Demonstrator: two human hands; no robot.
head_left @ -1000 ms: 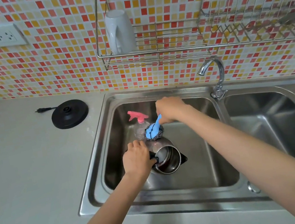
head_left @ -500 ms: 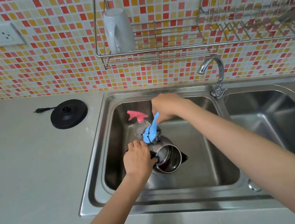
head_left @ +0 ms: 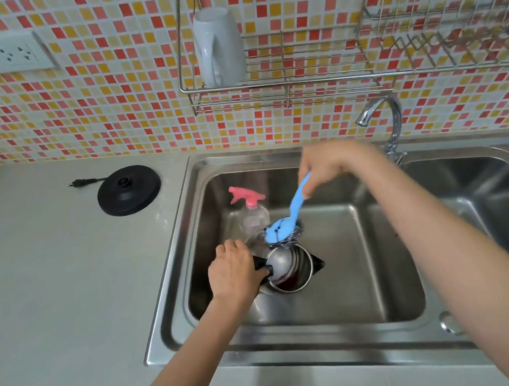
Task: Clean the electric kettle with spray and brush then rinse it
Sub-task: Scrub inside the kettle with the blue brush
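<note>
Steel sink (head_left: 172,275) holds the kettle (head_left: 290,268); the left hand (head_left: 233,274) is wrapped around its black handle. Right hand (head_left: 326,163) clasps the blue brush (head_left: 285,221), head just above the kettle rim. Spray bottle (head_left: 251,213) stands just behind the left hand.

The left hand (head_left: 233,273) wraps the kettle (head_left: 290,268) handle, hiding it, and covers the near-left of the kettle body. Beyond that hand, the spray bottle (head_left: 252,217) base sits behind the kettle rim and the brush (head_left: 282,230) head. The brush handle's top vanishes inside the blurred right hand (head_left: 332,162). The dish rack (head_left: 456,31), beyond the right hand, runs off the frame's right edge.
</note>
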